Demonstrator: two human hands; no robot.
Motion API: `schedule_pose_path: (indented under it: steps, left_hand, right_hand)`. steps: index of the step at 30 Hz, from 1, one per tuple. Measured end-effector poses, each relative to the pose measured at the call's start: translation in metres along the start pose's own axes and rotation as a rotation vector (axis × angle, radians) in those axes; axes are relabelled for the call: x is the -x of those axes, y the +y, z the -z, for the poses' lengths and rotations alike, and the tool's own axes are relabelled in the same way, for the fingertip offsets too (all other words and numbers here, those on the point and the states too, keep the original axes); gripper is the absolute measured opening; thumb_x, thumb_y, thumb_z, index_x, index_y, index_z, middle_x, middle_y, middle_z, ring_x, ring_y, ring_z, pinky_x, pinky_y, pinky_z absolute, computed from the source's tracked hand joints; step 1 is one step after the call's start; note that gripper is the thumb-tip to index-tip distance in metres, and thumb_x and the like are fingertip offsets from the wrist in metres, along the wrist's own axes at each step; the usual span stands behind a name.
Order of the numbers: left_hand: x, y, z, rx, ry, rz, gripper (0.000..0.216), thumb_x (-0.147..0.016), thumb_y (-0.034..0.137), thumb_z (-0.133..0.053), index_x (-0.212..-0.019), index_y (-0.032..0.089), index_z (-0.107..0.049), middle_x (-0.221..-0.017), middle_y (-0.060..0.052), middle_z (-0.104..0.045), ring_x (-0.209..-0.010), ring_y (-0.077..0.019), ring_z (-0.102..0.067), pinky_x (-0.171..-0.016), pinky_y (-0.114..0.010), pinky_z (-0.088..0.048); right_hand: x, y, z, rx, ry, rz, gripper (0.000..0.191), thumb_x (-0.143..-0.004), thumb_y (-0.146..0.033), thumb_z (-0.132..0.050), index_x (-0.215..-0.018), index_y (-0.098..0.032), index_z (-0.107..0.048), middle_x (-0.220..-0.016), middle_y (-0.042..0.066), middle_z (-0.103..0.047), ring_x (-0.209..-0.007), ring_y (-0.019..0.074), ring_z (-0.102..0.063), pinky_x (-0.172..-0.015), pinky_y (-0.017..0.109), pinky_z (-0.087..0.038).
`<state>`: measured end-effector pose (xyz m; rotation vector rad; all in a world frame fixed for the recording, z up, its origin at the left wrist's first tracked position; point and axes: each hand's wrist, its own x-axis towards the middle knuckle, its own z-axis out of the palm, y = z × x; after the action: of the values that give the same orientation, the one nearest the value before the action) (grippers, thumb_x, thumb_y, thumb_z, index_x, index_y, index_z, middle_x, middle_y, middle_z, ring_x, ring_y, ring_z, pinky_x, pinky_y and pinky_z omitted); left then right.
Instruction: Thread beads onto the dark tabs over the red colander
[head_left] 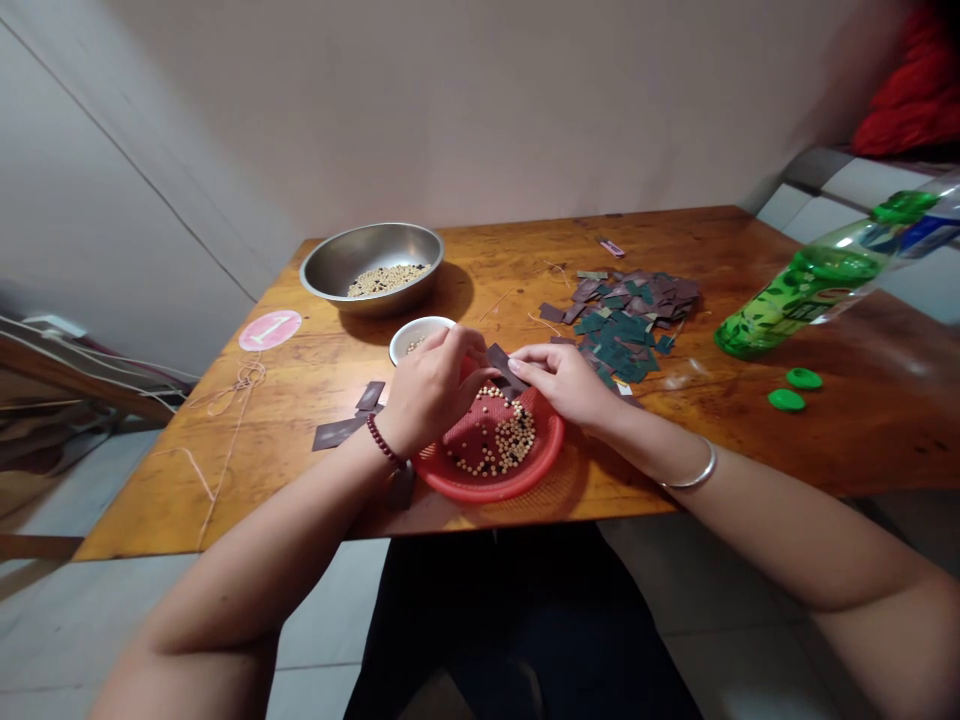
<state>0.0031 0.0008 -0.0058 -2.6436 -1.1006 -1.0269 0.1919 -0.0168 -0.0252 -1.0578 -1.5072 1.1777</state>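
My right hand (559, 380) pinches a small dark brown rectangular piece (505, 368), like a flat cloth or paper pouch, between thumb and fingers. Close beside it, my left hand (439, 385) is curled with its fingertips together near the piece; what they hold is hidden. Below both hands stands a red mesh basket (480, 492) with pale and black beans (514, 440) scattered on its bottom. Partly behind my left hand is a small white bowl (401, 340) with some beans inside. Several dark flat pieces (341, 432) lie left of the basket, partly under my left wrist.
A steel basin (319, 275) with beans stands at the back left. Brown and green pieces (622, 320) form a pile right of centre. Further right are a tilted green bottle (802, 285) and green caps (787, 400). A pink round label (270, 330) and loose string (244, 385) lie left.
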Motion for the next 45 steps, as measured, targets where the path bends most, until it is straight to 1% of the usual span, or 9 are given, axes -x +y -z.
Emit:
schedule_pose_path:
  steps: [8,11,16,20,24,32,37,43,45]
  left_hand:
    - [0.0009,0.0026,0.0014,-0.119,-0.023,0.037,0.029,-0.083,0.039,-0.061,-0.098,0.019,-0.047,-0.09,-0.004,-0.063,-0.081,-0.0163,-0.059,-0.063,-0.025,-0.042]
    - [0.0013,0.0026,0.0011,-0.112,-0.073,-0.006,0.029,-0.082,0.04,-0.061,-0.096,0.019,-0.047,-0.088,-0.003,-0.062,-0.081,-0.0168,-0.059,-0.061,-0.025,-0.041]
    - [0.001,0.0028,0.0009,-0.148,-0.031,0.044,0.028,-0.083,0.04,-0.06,-0.095,0.019,-0.046,-0.09,-0.004,-0.062,-0.081,-0.017,-0.058,-0.061,-0.026,-0.041]
    - [0.0006,0.0024,0.0007,-0.111,-0.079,0.001,0.028,-0.082,0.039,-0.062,-0.094,0.019,-0.047,-0.087,-0.003,-0.062,-0.079,-0.0165,-0.058,-0.061,-0.025,-0.041]
    - [-0.0001,0.0031,0.0015,-0.165,-0.02,0.04,0.027,-0.083,0.039,-0.06,-0.094,0.018,-0.047,-0.087,-0.004,-0.062,-0.079,-0.0167,-0.058,-0.06,-0.025,-0.04]
    - [0.0,0.0039,0.0025,-0.18,0.064,-0.116,0.021,-0.086,0.037,-0.057,-0.088,0.018,-0.048,-0.08,-0.003,-0.062,-0.079,-0.016,-0.055,-0.063,-0.025,-0.042]
    - [0.0007,0.0036,0.0008,-0.153,0.036,-0.13,0.021,-0.085,0.036,-0.057,-0.086,0.018,-0.047,-0.076,-0.001,-0.061,-0.076,-0.0152,-0.055,-0.063,-0.025,-0.043]
    - [0.0002,0.0028,-0.0003,-0.167,0.096,-0.032,0.021,-0.084,0.036,-0.059,-0.085,0.018,-0.048,-0.08,-0.003,-0.063,-0.077,-0.0152,-0.057,-0.062,-0.025,-0.042]
    - [0.0,0.0031,-0.0004,-0.139,0.067,-0.051,0.021,-0.084,0.036,-0.059,-0.084,0.018,-0.048,-0.078,-0.002,-0.062,-0.076,-0.0147,-0.057,-0.062,-0.024,-0.042]
  right_hand:
    - [0.0009,0.0015,-0.0012,-0.038,0.014,-0.013,0.022,-0.079,-0.032,-0.06,-0.085,-0.013,-0.069,-0.079,0.005,-0.07,-0.07,0.0134,-0.063,-0.069,0.026,-0.048]
    - [0.001,0.0026,-0.0017,-0.058,0.022,-0.014,0.021,-0.079,-0.031,-0.061,-0.087,-0.014,-0.069,-0.079,0.005,-0.07,-0.071,0.014,-0.064,-0.07,0.026,-0.049]
    - [0.0015,0.0027,-0.0021,-0.066,0.045,-0.014,0.021,-0.079,-0.03,-0.06,-0.09,-0.013,-0.069,-0.081,0.005,-0.071,-0.071,0.0138,-0.064,-0.069,0.026,-0.05]
    - [0.0009,0.003,-0.0018,-0.061,0.034,-0.017,0.021,-0.08,-0.028,-0.06,-0.09,-0.013,-0.068,-0.08,0.005,-0.071,-0.07,0.0134,-0.065,-0.069,0.025,-0.05]
    - [0.0005,0.0026,-0.0013,-0.037,0.045,-0.01,0.021,-0.081,-0.028,-0.059,-0.092,-0.012,-0.068,-0.081,0.006,-0.071,-0.069,0.0131,-0.065,-0.067,0.025,-0.05]
    - [0.0072,0.0024,-0.0046,0.164,-0.039,0.029,0.022,-0.082,-0.026,-0.057,-0.095,-0.014,-0.07,-0.092,0.008,-0.072,-0.082,0.0185,-0.068,-0.075,0.03,-0.054]
    - [0.009,0.0012,-0.005,0.161,-0.093,0.032,0.025,-0.083,-0.026,-0.055,-0.099,-0.015,-0.07,-0.095,0.008,-0.072,-0.084,0.0192,-0.068,-0.077,0.032,-0.054]
    - [0.0064,0.0007,-0.0037,0.139,-0.081,0.03,0.026,-0.083,-0.027,-0.056,-0.099,-0.013,-0.07,-0.093,0.009,-0.072,-0.079,0.0177,-0.068,-0.075,0.03,-0.054]
    - [0.0062,0.0006,-0.0039,0.132,-0.09,0.033,0.026,-0.083,-0.027,-0.056,-0.099,-0.013,-0.07,-0.094,0.009,-0.072,-0.08,0.0175,-0.068,-0.075,0.03,-0.054]
